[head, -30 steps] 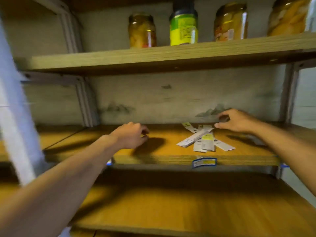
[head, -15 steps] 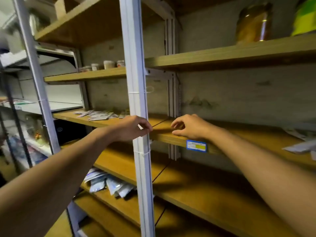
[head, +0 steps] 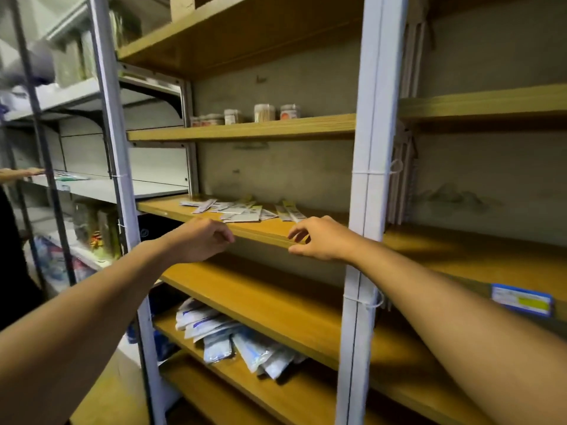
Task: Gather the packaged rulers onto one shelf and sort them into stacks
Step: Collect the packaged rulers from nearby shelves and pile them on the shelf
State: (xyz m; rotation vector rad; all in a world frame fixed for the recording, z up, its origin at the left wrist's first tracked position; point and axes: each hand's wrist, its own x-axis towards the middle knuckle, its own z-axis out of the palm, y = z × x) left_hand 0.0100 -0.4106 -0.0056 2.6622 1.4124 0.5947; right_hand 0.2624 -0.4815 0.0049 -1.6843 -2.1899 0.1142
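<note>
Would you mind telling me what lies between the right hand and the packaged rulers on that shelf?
In the head view, only bare shelf board separates the right hand from the packaged rulers.

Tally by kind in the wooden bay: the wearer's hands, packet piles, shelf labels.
Wearer's bare hands: 2, left hand, right hand
Packet piles: 2, flat white-and-yellow packaged rulers, white-and-blue plastic pouches
Blue-and-yellow shelf label: 1
Total: 5

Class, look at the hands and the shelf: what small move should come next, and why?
Probably reach both hands forward over the shelf edge to the rulers. The left hand and right hand hover at the front edge, empty, short of the packets, which lie scattered and unstacked further back.
</note>
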